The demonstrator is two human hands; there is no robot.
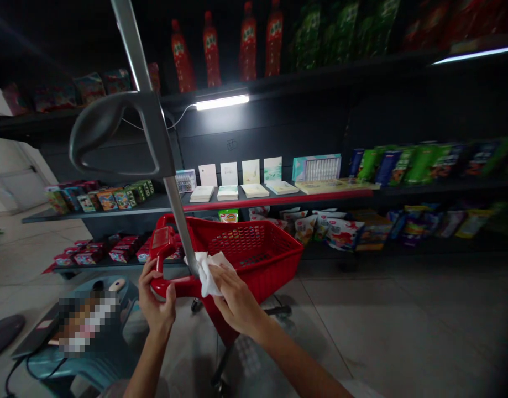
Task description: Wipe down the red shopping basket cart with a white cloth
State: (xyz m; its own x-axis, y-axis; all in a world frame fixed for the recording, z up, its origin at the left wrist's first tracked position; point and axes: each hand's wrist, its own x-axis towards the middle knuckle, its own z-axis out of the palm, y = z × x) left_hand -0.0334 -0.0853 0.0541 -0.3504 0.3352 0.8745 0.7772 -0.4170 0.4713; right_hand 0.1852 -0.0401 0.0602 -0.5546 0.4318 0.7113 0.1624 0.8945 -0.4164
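A red plastic shopping cart (274,271) with a perforated basket stands in front of me. My left hand (157,307) is closed around the near left corner of its red handle (183,287). With my right hand (235,296) I press a crumpled white cloth (208,273) against the handle, by the foot of a grey metal pole (177,215). The pole rises past the cart and carries a dark grey loop grip (156,132). My right fingertips are partly hidden in the cloth.
Behind the cart, dark store shelves (254,202) hold booklets, snack bags (342,232), small boxes (108,199) and red drink bottles (248,44). At lower left stands a blue-green plastic stool (100,354) with a laptop (36,334) and a blurred-out item on it. Cart wheels (218,384) rest on the tiled floor.
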